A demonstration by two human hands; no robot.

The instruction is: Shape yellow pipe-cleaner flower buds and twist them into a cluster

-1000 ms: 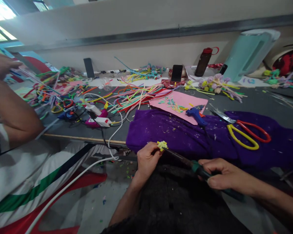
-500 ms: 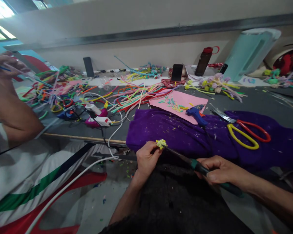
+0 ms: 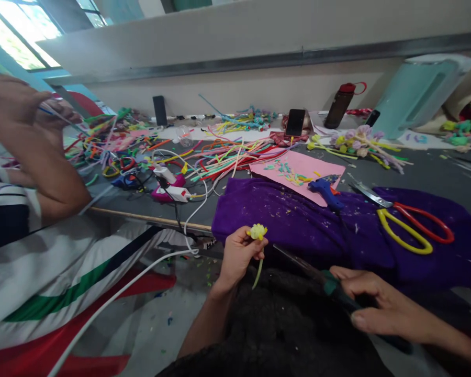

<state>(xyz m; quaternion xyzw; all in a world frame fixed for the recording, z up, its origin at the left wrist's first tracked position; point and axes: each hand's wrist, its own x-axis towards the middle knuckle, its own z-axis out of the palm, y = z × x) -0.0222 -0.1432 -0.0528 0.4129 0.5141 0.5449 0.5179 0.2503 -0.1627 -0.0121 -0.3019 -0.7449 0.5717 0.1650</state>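
Observation:
My left hand (image 3: 237, 256) pinches a small pale-yellow fuzzy flower (image 3: 258, 231) just below its head; a green stem (image 3: 258, 275) hangs under the fingers. In my right hand (image 3: 377, 298) is a long narrow-tipped tool (image 3: 329, 283) with black-and-green handles. Its dark tip points at the flower but is apart from it; whether it is scissors or pliers I cannot tell. Both hands are at the front edge of a purple cloth (image 3: 255, 209). On the cloth lie a blue glue gun (image 3: 326, 192) and large scissors (image 3: 388, 203) with red and yellow handles.
Pink paper (image 3: 317, 175) carries short fuzzy cuttings. Behind it are loose pipe cleaners (image 3: 220, 157), a propped phone (image 3: 295, 122), a bottle (image 3: 339, 106) and a flower bunch (image 3: 363, 140). A power strip (image 3: 178, 193) and white cable (image 3: 141, 267) are left, beside another person's arm (image 3: 58, 173).
The tool's tip has come away from the flower, and my right hand has moved right and down. The flower head now faces up, with its green stem showing. The view has shifted slightly left.

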